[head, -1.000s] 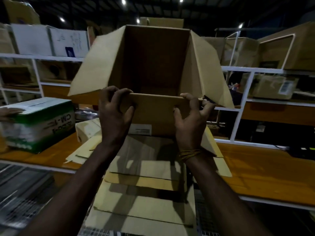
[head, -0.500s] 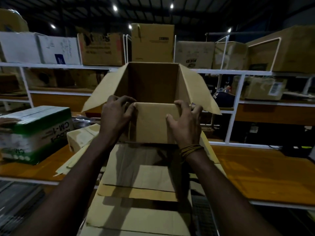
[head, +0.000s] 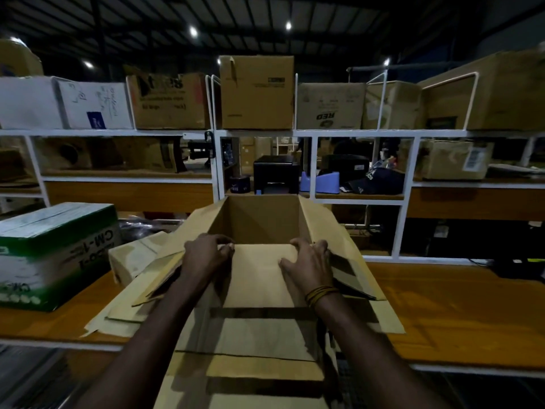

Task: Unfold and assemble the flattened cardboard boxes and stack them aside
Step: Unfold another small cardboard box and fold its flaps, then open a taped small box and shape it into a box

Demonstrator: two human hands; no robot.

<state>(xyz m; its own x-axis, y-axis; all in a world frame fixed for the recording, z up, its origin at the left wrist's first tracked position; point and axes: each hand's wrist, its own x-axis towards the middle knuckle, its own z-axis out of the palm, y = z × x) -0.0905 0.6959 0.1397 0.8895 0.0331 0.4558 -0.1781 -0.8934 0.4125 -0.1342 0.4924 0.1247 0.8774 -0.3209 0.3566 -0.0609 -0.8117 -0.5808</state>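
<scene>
The opened box (head: pixel 259 225) has dropped toward the desk (head: pixel 442 305); left hand (head: pixel 206 255) and right hand (head: pixel 309 267) grip its near flap (head: pixel 259 270), which next needs folding.

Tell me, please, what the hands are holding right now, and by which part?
Both the left hand and right hand grip the open cardboard box by its near flap, at its two upper corners.
</scene>
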